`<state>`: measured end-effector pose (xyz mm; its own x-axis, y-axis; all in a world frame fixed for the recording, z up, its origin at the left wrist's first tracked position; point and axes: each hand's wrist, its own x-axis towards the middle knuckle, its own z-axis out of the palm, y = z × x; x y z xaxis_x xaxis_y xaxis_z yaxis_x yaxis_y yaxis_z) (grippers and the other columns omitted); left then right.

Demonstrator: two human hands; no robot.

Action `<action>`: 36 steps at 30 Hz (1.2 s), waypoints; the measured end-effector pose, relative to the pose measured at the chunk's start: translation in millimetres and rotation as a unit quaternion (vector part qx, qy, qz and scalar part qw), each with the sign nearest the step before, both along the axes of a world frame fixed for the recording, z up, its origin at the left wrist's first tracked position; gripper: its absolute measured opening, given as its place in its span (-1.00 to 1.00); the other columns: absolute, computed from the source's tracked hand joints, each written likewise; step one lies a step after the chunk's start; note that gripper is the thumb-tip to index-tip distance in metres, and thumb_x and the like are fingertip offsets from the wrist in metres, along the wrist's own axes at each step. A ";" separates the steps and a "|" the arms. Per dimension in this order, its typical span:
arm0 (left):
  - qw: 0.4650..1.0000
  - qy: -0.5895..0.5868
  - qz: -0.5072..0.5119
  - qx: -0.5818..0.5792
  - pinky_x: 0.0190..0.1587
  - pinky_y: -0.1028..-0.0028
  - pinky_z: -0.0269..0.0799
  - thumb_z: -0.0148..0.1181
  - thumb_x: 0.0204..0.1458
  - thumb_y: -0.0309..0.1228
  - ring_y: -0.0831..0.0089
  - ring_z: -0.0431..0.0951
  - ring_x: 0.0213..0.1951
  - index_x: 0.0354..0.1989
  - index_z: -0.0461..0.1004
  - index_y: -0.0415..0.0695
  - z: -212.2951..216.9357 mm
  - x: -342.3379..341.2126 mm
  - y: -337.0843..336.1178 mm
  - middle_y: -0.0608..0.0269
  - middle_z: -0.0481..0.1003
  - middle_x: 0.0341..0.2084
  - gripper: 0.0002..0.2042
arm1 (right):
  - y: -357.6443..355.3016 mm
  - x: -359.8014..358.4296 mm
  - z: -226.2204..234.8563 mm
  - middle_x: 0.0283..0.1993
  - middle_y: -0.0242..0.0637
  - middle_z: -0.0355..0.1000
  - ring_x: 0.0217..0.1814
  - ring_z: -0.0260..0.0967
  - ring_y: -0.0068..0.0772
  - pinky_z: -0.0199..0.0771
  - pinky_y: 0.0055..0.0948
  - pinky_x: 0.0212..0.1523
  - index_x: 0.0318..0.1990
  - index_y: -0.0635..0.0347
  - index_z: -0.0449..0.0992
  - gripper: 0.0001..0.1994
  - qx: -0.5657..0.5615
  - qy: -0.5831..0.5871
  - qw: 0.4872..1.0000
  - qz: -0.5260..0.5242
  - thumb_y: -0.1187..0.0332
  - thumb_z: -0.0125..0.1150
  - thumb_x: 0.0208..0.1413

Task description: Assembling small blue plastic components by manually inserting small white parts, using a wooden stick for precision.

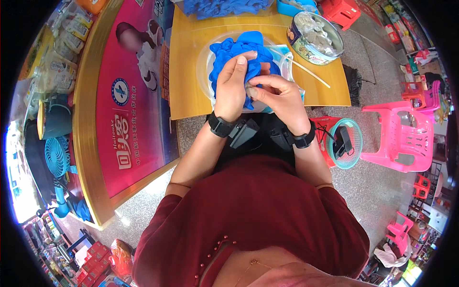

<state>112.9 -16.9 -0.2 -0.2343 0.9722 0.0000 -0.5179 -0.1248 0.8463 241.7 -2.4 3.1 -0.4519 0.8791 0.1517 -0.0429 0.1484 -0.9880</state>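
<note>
Left hand (233,86) clamped on blue dough (239,50), right hand (279,93) pinching small lump; careful, tin (314,31) at 2 o'clock near counter (191,91) edge, elbow swing tips it.

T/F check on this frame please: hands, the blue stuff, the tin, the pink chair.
1. Both hands, left hand and right hand, touch the blue pile. True.
2. The round tin is closed with a lid. False: it is open, with pale contents showing.
3. The pink chair is on the person's left. False: it stands on their right.
4. The blue pile lies on the wooden table. True.
</note>
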 end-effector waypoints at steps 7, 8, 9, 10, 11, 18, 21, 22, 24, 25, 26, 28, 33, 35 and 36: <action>0.994 0.096 -0.008 -0.051 0.04 0.47 0.32 -0.16 0.32 -0.20 0.45 0.42 -0.03 0.10 0.39 -0.24 3.8 6.5 -9.0 0.10 0.48 -0.06 -0.61 | 1.7 -3.8 -9.7 -0.53 -0.58 0.32 -0.54 0.15 -0.85 0.10 -0.74 -0.56 -0.22 0.19 0.48 -0.84 0.037 -0.007 0.995 -0.095 0.56 0.29 0.03; 0.994 0.092 -0.029 -0.047 0.06 0.48 0.28 -0.11 0.30 -0.20 0.48 0.39 -0.02 0.12 0.37 -0.24 3.7 7.1 -9.8 0.14 0.46 -0.05 -0.60 | 1.8 -3.9 -9.1 -0.52 -0.56 0.34 -0.53 0.18 -0.82 0.16 -0.71 -0.54 -0.22 0.21 0.46 -0.85 0.015 0.003 0.996 -0.087 0.56 0.26 0.06; 0.994 0.088 -0.050 -0.042 0.08 0.48 0.25 -0.05 0.28 -0.20 0.50 0.36 0.00 0.14 0.36 -0.24 2.6 7.4 -10.6 0.19 0.44 -0.04 -0.59 | 1.3 -4.9 -6.4 -0.50 -0.54 0.36 -0.52 0.21 -0.80 0.21 -0.69 -0.53 -0.22 0.23 0.44 -0.87 -0.006 0.012 0.997 -0.078 0.56 0.23 0.09; 0.991 0.128 -0.038 0.007 -0.32 0.57 0.41 0.09 0.21 -0.23 0.58 0.43 -0.35 0.17 0.30 -0.24 -2.9 6.8 -8.0 0.22 0.45 -0.14 -0.56 | 1.8 -3.9 -1.3 -0.50 -0.54 0.36 -0.52 0.21 -0.80 0.21 -0.69 -0.53 -0.22 0.23 0.44 -0.87 -0.007 0.012 0.997 -0.079 0.56 0.23 0.09; 0.991 0.128 -0.038 0.006 -0.32 0.57 0.41 0.09 0.21 -0.23 0.58 0.43 -0.35 0.17 0.30 -0.24 -4.6 4.1 -6.1 0.22 0.45 -0.14 -0.56 | 3.0 -1.3 6.5 -0.48 -0.50 0.39 -0.50 0.26 -0.76 0.29 -0.67 -0.47 -0.22 0.25 0.45 -0.90 -0.055 0.066 0.994 -0.061 0.56 0.20 0.11; 0.988 0.020 -0.151 0.038 -0.34 0.52 0.39 -0.05 -0.05 -0.65 0.47 0.41 -0.39 0.29 0.17 -0.20 4.0 -15.1 -2.0 0.08 0.38 0.10 -0.40 | 11.4 12.8 9.4 -0.31 -0.36 0.49 -0.33 0.44 -0.60 0.44 -0.62 -0.23 -0.22 0.35 0.51 -0.90 -0.067 0.023 0.997 -0.018 0.49 0.15 0.19; 0.986 0.009 -0.161 0.047 -0.31 0.52 0.39 -0.07 -0.06 -0.63 0.47 0.41 -0.37 0.29 0.18 -0.19 7.5 -15.5 -4.8 0.07 0.36 0.13 -0.39 | 10.2 11.7 6.6 -0.38 -0.43 0.44 -0.40 0.31 -0.68 0.27 -0.66 -0.35 -0.19 0.30 0.50 -0.86 -0.061 0.008 0.998 0.016 0.41 0.13 0.21; 0.986 0.008 -0.161 0.047 -0.31 0.52 0.39 -0.07 -0.06 -0.63 0.47 0.41 -0.37 0.29 0.18 -0.19 6.6 -15.0 -4.7 0.07 0.36 0.13 -0.39 | 9.8 11.4 4.8 -0.46 -0.50 0.40 -0.48 0.18 -0.76 0.10 -0.71 -0.46 -0.17 0.24 0.51 -0.83 -0.054 0.011 0.998 0.026 0.33 0.12 0.23; 0.984 0.023 -0.169 0.061 -0.28 0.51 0.39 -0.09 -0.07 -0.62 0.45 0.42 -0.31 0.28 0.18 -0.19 3.8 -13.8 -4.8 0.04 0.34 0.14 -0.39 | 8.0 11.2 2.6 -0.43 -0.49 0.40 -0.45 0.19 -0.74 0.12 -0.69 -0.43 -0.15 0.24 0.49 -0.82 -0.058 0.011 0.998 0.032 0.31 0.09 0.25; 0.983 0.023 -0.169 0.060 -0.28 0.51 0.39 -0.09 -0.07 -0.62 0.45 0.42 -0.31 0.28 0.18 -0.19 3.1 -13.3 -4.7 0.04 0.34 0.14 -0.39 | 6.8 10.7 1.3 -0.40 -0.48 0.40 -0.42 0.21 -0.72 0.13 -0.68 -0.40 -0.13 0.24 0.47 -0.80 -0.063 0.012 0.997 0.038 0.29 0.06 0.28; 0.984 0.025 -0.166 0.062 -0.28 0.50 0.39 -0.10 -0.07 -0.62 0.44 0.43 -0.29 0.28 0.19 -0.20 2.5 -12.9 -4.6 0.03 0.34 0.15 -0.40 | 5.1 9.2 -1.0 -0.40 -0.48 0.40 -0.42 0.21 -0.72 0.13 -0.68 -0.40 -0.13 0.24 0.47 -0.80 -0.063 0.013 0.997 0.038 0.29 0.06 0.28; 0.984 0.027 -0.163 0.064 -0.28 0.50 0.40 -0.10 -0.07 -0.61 0.43 0.45 -0.27 0.28 0.20 -0.20 3.2 -12.5 -4.7 0.02 0.33 0.15 -0.40 | 2.8 5.8 -4.6 -0.38 -0.50 0.31 -0.40 0.17 -0.70 0.16 -0.63 -0.36 -0.13 0.23 0.43 -0.81 -0.123 0.048 0.991 0.020 0.28 0.02 0.30; 0.982 0.086 -0.166 0.006 -0.17 0.52 0.40 -0.09 0.02 -0.56 0.41 0.47 -0.09 0.21 0.29 -0.21 10.9 -17.2 -3.9 0.08 0.44 0.06 -0.51 | 2.7 9.4 -0.9 -0.43 -0.54 0.15 -0.43 0.09 -0.69 0.19 -0.59 -0.33 -0.15 0.22 0.38 -0.82 -0.164 0.141 0.975 0.044 0.29 -0.01 0.31; 0.979 0.125 -0.159 0.012 -0.22 0.55 0.39 -0.08 0.06 -0.56 0.47 0.46 -0.15 0.20 0.30 -0.20 10.8 -17.8 -3.2 0.13 0.46 0.02 -0.55 | 2.5 10.2 0.3 -0.45 -0.56 0.11 -0.44 0.07 -0.68 0.20 -0.58 -0.32 -0.16 0.22 0.37 -0.82 -0.169 0.150 0.974 0.032 0.29 -0.01 0.31; 0.975 0.166 -0.150 0.017 -0.27 0.58 0.39 -0.06 0.11 -0.56 0.53 0.46 -0.21 0.19 0.32 -0.19 10.6 -18.6 -3.7 0.17 0.48 -0.02 -0.58 | 2.4 9.8 -0.8 -0.45 -0.55 0.14 -0.43 0.09 -0.68 0.20 -0.59 -0.32 -0.16 0.22 0.37 -0.83 -0.137 0.117 0.983 0.026 0.30 0.00 0.31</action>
